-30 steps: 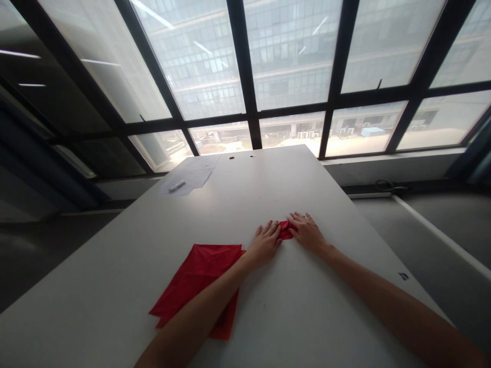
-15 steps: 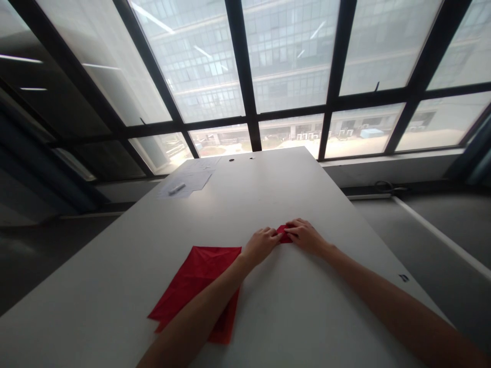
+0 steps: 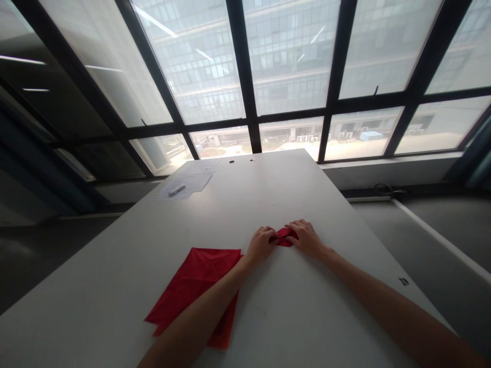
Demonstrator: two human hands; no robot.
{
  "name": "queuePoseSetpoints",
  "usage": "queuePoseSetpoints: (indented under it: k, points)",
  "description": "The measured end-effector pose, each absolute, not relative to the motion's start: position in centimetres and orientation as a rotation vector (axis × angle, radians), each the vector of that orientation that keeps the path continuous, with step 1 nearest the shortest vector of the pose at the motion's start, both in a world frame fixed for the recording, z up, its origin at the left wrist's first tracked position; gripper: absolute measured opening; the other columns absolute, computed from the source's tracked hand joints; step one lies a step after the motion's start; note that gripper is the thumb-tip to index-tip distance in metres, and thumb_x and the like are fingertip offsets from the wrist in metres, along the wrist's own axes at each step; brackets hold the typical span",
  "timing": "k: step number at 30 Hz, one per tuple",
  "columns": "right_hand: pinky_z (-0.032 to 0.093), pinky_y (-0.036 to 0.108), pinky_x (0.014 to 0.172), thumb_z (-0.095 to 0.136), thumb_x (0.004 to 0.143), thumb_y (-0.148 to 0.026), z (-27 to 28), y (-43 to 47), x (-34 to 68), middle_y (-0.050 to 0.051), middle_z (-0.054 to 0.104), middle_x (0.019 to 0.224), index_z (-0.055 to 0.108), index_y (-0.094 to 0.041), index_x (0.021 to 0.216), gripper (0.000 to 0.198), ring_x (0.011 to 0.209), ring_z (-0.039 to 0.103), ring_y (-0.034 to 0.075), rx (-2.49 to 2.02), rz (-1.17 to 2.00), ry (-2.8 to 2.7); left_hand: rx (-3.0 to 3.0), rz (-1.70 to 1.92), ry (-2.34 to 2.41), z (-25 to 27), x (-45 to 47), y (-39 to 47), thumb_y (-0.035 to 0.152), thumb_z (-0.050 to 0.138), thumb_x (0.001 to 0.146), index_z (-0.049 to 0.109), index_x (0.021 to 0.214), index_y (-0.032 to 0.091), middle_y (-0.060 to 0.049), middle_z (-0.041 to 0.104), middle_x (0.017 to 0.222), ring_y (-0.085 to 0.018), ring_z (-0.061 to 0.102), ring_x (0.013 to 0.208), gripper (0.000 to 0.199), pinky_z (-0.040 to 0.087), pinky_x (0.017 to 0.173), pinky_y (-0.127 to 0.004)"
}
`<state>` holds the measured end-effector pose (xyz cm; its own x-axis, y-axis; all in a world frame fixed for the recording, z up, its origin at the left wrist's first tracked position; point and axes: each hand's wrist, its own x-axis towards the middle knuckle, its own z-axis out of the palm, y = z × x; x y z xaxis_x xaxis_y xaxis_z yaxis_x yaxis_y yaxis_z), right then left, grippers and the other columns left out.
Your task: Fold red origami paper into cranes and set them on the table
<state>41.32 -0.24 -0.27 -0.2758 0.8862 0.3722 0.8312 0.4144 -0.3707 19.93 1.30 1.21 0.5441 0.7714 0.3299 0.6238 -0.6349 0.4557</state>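
Observation:
A small piece of folded red paper (image 3: 284,237) lies between my two hands on the white table (image 3: 245,204). My left hand (image 3: 263,243) grips its left end, with fingers and thumb closed on it. At the right end, my right hand (image 3: 306,237) pinches the paper between thumb and fingers. Parts of its folds are hidden under my fingers. Creased red sheets (image 3: 192,283) lie nearer to me on the left, partly covered by my left forearm; an orange-red edge shows beneath them.
White papers (image 3: 197,181) with a white marker-like stick (image 3: 177,190) on them lie at the far left of the table. A small dark mark (image 3: 404,281) is near the right edge. Tall dark-framed windows (image 3: 249,122) stand beyond the far end.
My hands have moved slightly apart, and my right thumb has shifted right. More of the small folded paper shows between them, its upper edge now looking raised.

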Motion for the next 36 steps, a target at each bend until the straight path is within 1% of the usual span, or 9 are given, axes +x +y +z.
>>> queuePoseSetpoints:
  k: [4,8,12,16,18,21,23,28,36]
  points:
    - [0.037,0.04,0.096,0.062,0.088,-0.031,-0.2,-0.4,41.2,0.01,0.064,0.117,0.062,-0.022,0.124,0.036,0.112,0.052,0.027,-1.484,0.141,-2.143,2.443,0.775,1.27,0.8,20.0,1.5,0.028,0.059,0.091,0.07,0.101,0.023,-0.005,0.065,0.107,-0.021,0.058,0.104,0.015,0.045,0.096,-0.035]
    - [0.038,0.039,0.098,0.062,0.087,-0.025,0.0,-0.6,41.0,0.009,0.06,0.116,0.061,-0.024,0.124,0.037,0.109,0.053,0.025,-1.403,0.152,-2.121,2.442,0.713,1.415,0.6,19.9,1.5,0.032,0.062,0.091,0.061,0.124,0.024,-0.007,0.062,0.121,-0.024,0.053,0.115,0.034,0.042,0.1,-0.039]
    - [0.043,0.036,0.097,0.062,0.086,-0.019,-0.1,-0.7,40.9,0.007,0.056,0.118,0.057,-0.026,0.129,0.043,0.106,0.057,0.022,-1.312,0.193,-2.114,2.424,0.715,1.357,0.5,19.8,1.8,0.029,0.066,0.087,0.07,0.105,0.024,-0.005,0.065,0.112,-0.023,0.056,0.108,0.02,0.043,0.098,-0.038]
    - [0.045,0.037,0.094,0.066,0.083,-0.018,-0.3,-0.4,41.0,0.008,0.056,0.125,0.053,-0.027,0.133,0.052,0.107,0.059,0.023,-1.311,0.167,-2.059,2.271,0.8,1.281,0.2,19.6,2.2,0.023,0.066,0.085,0.072,0.093,0.021,-0.002,0.07,0.089,-0.019,0.062,0.086,0.01,0.049,0.083,-0.032]
    - [0.043,0.038,0.092,0.067,0.084,-0.019,-0.3,-0.3,41.1,0.006,0.064,0.114,0.06,-0.025,0.123,0.04,0.102,0.06,0.024,-1.304,0.128,-2.043,2.193,0.877,1.212,0.2,19.6,2.2,0.021,0.065,0.086,0.072,0.093,0.021,-0.001,0.071,0.085,-0.017,0.063,0.078,0.01,0.051,0.076,-0.029]
    - [0.042,0.037,0.086,0.066,0.087,-0.021,0.1,-0.3,41.2,0.003,0.069,0.088,0.068,-0.023,0.092,0.006,0.087,0.061,0.021,-1.244,0.068,-2.021,2.186,1.078,1.111,0.6,19.7,1.9,0.021,0.066,0.087,0.072,0.094,0.021,-0.002,0.07,0.087,-0.016,0.064,0.079,0.009,0.052,0.076,-0.028]
    - [0.04,0.036,0.085,0.064,0.09,-0.023,0.5,-0.5,41.1,0.004,0.069,0.087,0.067,-0.022,0.084,0.007,0.086,0.06,0.02,-1.185,-0.006,-1.979,2.206,1.232,1.011,1.0,19.8,1.6,0.024,0.065,0.089,0.072,0.098,0.022,-0.004,0.069,0.092,-0.017,0.064,0.085,0.012,0.053,0.079,-0.029]
    - [0.037,0.036,0.091,0.06,0.093,-0.02,0.9,-0.8,41.0,0.006,0.068,0.109,0.066,-0.022,0.088,0.008,0.101,0.058,0.021,-1.093,-0.152,-1.969,2.305,1.399,0.831,1.4,19.7,1.4,0.028,0.06,0.094,0.074,0.094,0.024,-0.006,0.067,0.098,-0.016,0.064,0.089,0.014,0.052,0.079,-0.028]
    - [0.033,0.037,0.092,0.055,0.093,-0.017,0.9,-0.5,41.2,0.005,0.069,0.09,0.064,-0.02,0.086,0.012,0.089,0.056,0.021,-1.21,-0.25,-2.208,2.778,0.979,0.974,1.3,18.9,2.2,0.035,0.054,0.097,0.073,0.102,0.028,-0.004,0.071,0.104,-0.017,0.064,0.097,0.02,0.046,0.094,-0.035]
